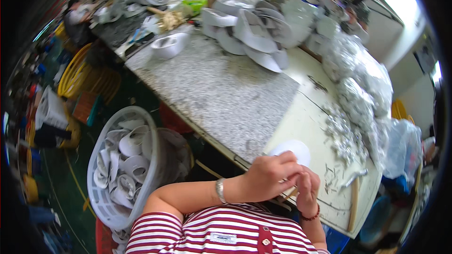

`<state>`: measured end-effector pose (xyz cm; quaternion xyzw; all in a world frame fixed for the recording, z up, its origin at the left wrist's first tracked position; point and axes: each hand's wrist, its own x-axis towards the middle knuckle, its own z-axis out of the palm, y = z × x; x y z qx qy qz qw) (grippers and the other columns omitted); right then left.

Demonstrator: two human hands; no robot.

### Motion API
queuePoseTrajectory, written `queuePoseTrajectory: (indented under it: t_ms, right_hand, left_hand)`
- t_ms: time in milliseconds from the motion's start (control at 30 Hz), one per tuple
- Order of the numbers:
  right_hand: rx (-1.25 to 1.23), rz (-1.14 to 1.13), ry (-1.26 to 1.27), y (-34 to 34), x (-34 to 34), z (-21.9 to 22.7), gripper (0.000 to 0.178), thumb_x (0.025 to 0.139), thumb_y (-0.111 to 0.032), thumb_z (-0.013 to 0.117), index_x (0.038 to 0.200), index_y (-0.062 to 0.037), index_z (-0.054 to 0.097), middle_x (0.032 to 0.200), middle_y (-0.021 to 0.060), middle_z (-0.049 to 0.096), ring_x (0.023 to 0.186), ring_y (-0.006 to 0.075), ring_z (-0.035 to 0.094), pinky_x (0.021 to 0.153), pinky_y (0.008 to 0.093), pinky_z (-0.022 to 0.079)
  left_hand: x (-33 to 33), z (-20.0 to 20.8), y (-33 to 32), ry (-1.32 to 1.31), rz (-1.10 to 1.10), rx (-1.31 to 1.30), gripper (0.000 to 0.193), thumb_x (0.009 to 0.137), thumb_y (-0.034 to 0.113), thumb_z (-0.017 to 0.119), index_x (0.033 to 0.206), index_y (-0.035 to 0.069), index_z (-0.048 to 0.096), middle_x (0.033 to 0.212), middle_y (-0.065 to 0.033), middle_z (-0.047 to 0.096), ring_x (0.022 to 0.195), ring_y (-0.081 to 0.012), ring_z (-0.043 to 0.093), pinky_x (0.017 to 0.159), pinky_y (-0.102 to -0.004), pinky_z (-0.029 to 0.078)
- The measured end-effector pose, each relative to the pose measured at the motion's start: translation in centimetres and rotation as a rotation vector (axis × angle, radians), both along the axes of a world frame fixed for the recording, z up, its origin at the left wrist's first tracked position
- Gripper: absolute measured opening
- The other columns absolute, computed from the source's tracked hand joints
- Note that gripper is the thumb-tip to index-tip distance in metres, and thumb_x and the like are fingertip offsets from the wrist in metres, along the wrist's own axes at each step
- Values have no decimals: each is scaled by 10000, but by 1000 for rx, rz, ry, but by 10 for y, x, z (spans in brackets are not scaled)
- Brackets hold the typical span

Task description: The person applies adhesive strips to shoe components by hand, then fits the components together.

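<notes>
My left hand, a metal watch on its wrist, is at the near edge of the table with its fingers bent and closed together. Against it is my right hand, a dark red bead bracelet at its wrist, its fingertips pinched near the left hand's fingers. Whatever sits between the fingertips is hidden or too small to name. Just beyond the hands shows a smooth white rounded piece, partly covered by my left hand. Whether it is held or lies on the table, I cannot tell.
White curved pieces are heaped at the table's back; one white piece stands apart. Small shiny silvery parts, clear plastic bags, scissors and a hammer lie right. Left, a white basket holds similar pieces.
</notes>
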<state>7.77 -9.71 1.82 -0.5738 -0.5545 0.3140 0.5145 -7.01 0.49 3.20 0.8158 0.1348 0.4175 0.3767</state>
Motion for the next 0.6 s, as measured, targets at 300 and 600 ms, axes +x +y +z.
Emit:
queuePoseTrajectory:
  t_ms: [300, 600]
  right_hand:
    - [102, 79, -22, 0, 3, 11, 240, 892, -85, 440, 993, 49, 610, 754, 144, 594, 619, 234, 584, 575, 316, 454]
    - [26, -68, -118, -11, -1, 2, 164, 939, -117, 575, 1026, 9, 633, 618, 86, 579, 502, 165, 568, 474, 264, 416]
  left_hand:
    - [1, -6, 6, -19, -165, -454, 108, 800, -15, 674, 899, 29, 682, 882, -34, 631, 628, -17, 557, 503, -157, 422]
    - [-7, -7, 10, -58, -94, -414, 135, 819, -62, 632, 925, 6, 679, 899, -47, 637, 665, -31, 581, 545, -159, 469]
